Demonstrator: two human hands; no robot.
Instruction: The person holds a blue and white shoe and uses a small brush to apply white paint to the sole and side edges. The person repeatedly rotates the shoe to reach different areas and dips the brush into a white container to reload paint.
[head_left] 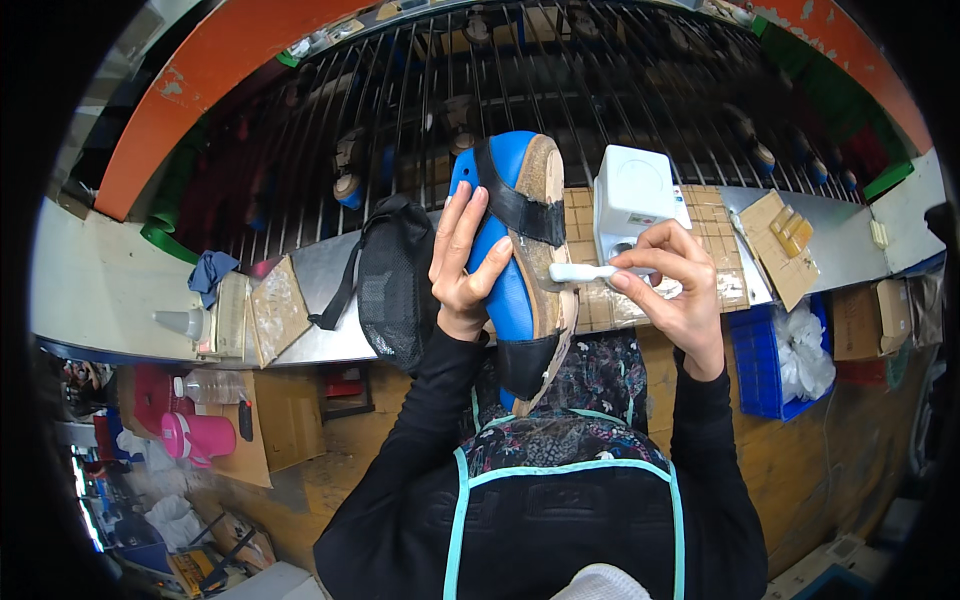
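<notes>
My left hand (465,265) grips a blue shoe last (512,290), with its fingers and thumb pressed against the blue side. The last is tilted on its side, and a black strap (525,212) and a tan cork-like sole (545,165) are fitted on it. Between the thumb and fingers of my right hand (680,285) is a small white brush (580,272). Its pale head meets or almost meets the edge of the sole at mid-length. Behind the right hand stands a white plastic container (637,185) with a rounded square top.
A rack of metal bars (400,130) carrying other shoes runs beyond the bench. To the left lie a black mesh bag (397,285) and a cardboard piece (280,310). A blue crate (755,370) with plastic bags sits lower right, a pink jug (200,438) lower left.
</notes>
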